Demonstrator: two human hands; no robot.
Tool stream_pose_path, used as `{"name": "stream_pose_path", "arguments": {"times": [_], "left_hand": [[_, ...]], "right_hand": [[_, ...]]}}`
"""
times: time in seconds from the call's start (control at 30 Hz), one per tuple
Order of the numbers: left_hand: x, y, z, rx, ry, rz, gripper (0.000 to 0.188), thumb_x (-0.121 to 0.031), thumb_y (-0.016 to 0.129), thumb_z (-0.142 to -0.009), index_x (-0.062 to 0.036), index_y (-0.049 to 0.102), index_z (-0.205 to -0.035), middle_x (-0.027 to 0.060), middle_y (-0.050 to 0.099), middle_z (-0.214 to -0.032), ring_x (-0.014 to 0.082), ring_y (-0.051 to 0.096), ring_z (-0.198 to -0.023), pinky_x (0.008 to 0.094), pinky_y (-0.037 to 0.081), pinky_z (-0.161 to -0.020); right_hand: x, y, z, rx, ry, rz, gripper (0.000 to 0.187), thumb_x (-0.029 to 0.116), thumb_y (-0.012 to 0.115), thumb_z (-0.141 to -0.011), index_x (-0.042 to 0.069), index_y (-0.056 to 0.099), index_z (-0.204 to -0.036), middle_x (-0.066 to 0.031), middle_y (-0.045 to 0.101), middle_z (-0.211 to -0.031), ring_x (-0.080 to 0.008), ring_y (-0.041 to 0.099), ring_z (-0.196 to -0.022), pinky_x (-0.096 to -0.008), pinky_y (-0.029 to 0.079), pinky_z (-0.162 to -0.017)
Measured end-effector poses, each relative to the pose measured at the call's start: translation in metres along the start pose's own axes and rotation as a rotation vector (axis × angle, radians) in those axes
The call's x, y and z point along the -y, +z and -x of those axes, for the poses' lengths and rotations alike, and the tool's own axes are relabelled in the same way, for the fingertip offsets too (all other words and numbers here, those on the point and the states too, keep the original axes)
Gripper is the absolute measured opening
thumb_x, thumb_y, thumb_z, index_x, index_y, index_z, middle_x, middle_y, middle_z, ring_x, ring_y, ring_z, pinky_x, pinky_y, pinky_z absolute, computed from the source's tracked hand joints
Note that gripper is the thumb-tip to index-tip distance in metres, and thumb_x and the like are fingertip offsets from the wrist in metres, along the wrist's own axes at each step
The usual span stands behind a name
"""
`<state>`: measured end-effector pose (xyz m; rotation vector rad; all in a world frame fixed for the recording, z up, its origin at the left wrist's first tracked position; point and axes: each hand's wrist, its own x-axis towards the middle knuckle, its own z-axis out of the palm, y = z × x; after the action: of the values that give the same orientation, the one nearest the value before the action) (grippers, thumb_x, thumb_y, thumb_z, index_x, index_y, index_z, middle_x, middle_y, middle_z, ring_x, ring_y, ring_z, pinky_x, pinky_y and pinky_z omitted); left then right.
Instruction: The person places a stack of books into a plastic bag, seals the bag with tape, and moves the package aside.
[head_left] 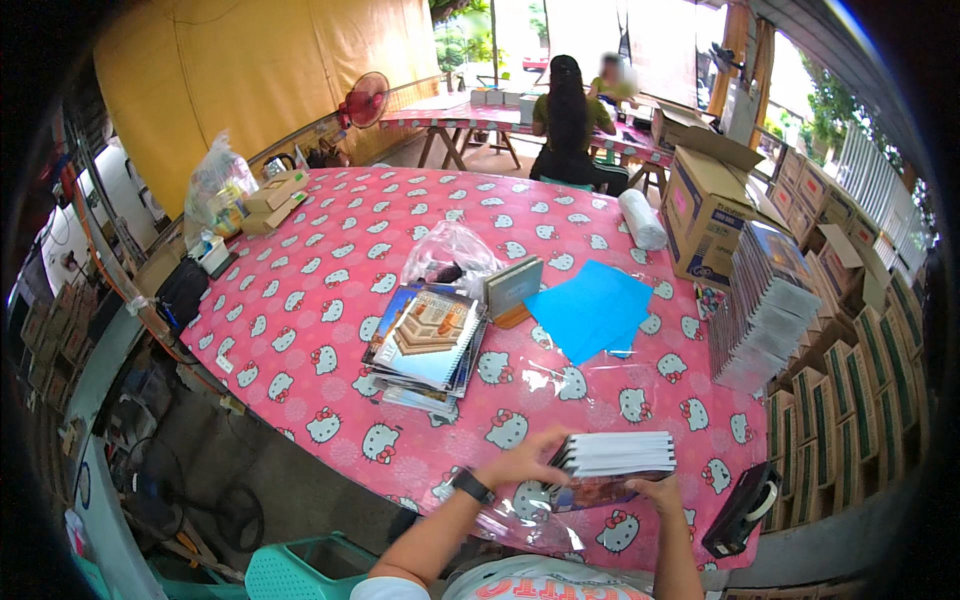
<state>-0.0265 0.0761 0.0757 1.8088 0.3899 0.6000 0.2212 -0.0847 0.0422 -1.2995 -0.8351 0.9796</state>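
A teal stool (300, 572) stood nearest, at the lower left. Over the near part of the pink worktop (345, 425), a block of books (617, 458) was between the two hands, with its white page edges upward and a printed cover toward the person. The left hand (528, 460), with a dark watch (473, 486) on the wrist, gripped the left end between its thumb and bent fingers. The right hand (657, 492) pinched the right end, thumb on the cover; its other fingers were mostly hidden, so I could not tell their exact position. A black case (742, 508) was at the right edge. Farther, a pile of spiral books (425, 345) lay near blue sheets (592, 308), and a tall stack of spiral books (765, 300) stood to the right. Behind them were a cardboard box (705, 210) and a white roll (642, 220). In the distance, two people (567, 125) were at another table (440, 118).
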Motion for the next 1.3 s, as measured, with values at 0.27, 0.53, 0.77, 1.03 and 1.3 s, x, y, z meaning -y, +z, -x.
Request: {"name": "stream_pose_path", "arguments": {"times": [0.27, 0.53, 0.77, 1.03, 1.3], "left_hand": [[0.024, -0.171, -0.010, -0.624, -0.388, -1.560, 0.061, -0.025, 0.069, -0.070, 0.0006, 0.046, -0.120, 0.0216, 0.051, -0.115, 0.0391, 0.045, -0.111, 0.0490, 0.032, -0.098], [-0.033, -0.128, -0.026, -0.607, -0.162, 0.240, 0.035, 0.000, 0.049, -0.083, -0.0044, 0.053, -0.118, 0.0080, 0.064, -0.084, 0.0176, 0.062, -0.080, 0.0312, 0.051, -0.069], [-0.025, -0.042, -0.046, -0.037, -0.739, 0.574, 0.028, -0.009, 0.048, -0.089, -0.0033, 0.055, -0.115, 0.0040, 0.063, -0.084, 0.0099, 0.061, -0.065, 0.0223, 0.048, -0.051], [-0.089, -0.045, -0.088, 0.446, -0.465, 0.099, 0.032, -0.009, 0.056, -0.078, -0.0033, 0.058, -0.109, 0.0037, 0.062, -0.076, 0.0121, 0.061, -0.067, 0.0235, 0.045, -0.052], [-0.135, -0.009, -0.109, -0.062, 0.278, -0.793, 0.029, 0.003, 0.056, -0.069, -0.0024, 0.057, -0.098, 0.0133, 0.058, -0.099, 0.0279, 0.057, -0.083, 0.0320, 0.046, -0.073]], "right_hand": [[-0.013, -0.001, 0.000, 0.030, -0.021, 0.018, 0.080, 0.009, 0.087, -0.051, 0.002, 0.044, -0.118, -0.0053, 0.059, -0.104, -0.0158, 0.057, -0.095, -0.0310, 0.047, -0.084], [0.003, 0.004, 0.005, 0.061, -0.026, 0.025, 0.087, 0.010, 0.086, -0.053, 0.003, 0.040, -0.126, -0.0032, 0.056, -0.109, -0.0142, 0.053, -0.102, -0.0302, 0.044, -0.089], [0.008, 0.004, 0.014, 0.031, -0.106, 0.110, 0.085, 0.015, 0.087, -0.050, 0.006, 0.042, -0.122, -0.0083, 0.049, -0.121, -0.0190, 0.046, -0.113, -0.0333, 0.040, -0.093], [0.021, 0.001, 0.022, 0.090, -0.319, 0.232, 0.082, 0.015, 0.088, -0.046, 0.011, 0.045, -0.115, -0.0135, 0.036, -0.137, -0.0250, 0.036, -0.125, -0.0395, 0.034, -0.099], [0.023, 0.003, 0.024, 0.111, -0.352, 0.218, 0.079, 0.010, 0.087, -0.050, 0.011, 0.043, -0.116, -0.0137, 0.034, -0.138, -0.0230, 0.039, -0.123, -0.0365, 0.036, -0.098]]}}
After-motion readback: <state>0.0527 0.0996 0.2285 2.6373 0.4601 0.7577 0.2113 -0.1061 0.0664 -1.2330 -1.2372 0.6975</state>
